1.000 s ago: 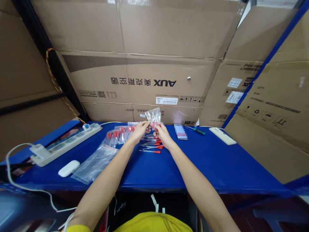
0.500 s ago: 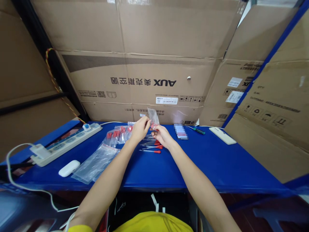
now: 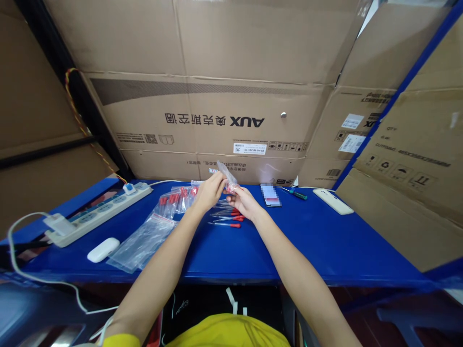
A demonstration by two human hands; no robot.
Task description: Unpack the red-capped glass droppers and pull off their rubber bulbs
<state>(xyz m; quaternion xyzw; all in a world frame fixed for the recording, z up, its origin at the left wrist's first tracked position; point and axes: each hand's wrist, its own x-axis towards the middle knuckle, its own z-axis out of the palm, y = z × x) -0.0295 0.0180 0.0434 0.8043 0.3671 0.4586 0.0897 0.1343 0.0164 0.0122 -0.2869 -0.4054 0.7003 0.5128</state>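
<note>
Both hands meet above the blue table point(image 3: 325, 246) and pinch a small clear plastic bag point(image 3: 225, 175) with red-handled parts inside. My left hand point(image 3: 209, 192) grips the bag's upper edge, fingers closed. My right hand point(image 3: 241, 199) holds the bag's lower end, fingers curled under it. Beneath the hands lie several thin tools with red handles point(image 3: 231, 220) in a row on the table. To the left sit filled bags with red parts point(image 3: 177, 197) and a stack of empty clear bags point(image 3: 142, 242).
A white power strip point(image 3: 97, 214) with a cable lies far left, a white case point(image 3: 103, 249) near the front edge. A phone point(image 3: 270, 195), a green screwdriver point(image 3: 296, 193) and a white flat device point(image 3: 333, 201) lie at the back right. Cardboard boxes point(image 3: 224, 115) wall the table.
The bag stood spread open and upright between my hands; now it is narrower and tilted left, with my left hand raised to its top edge.
</note>
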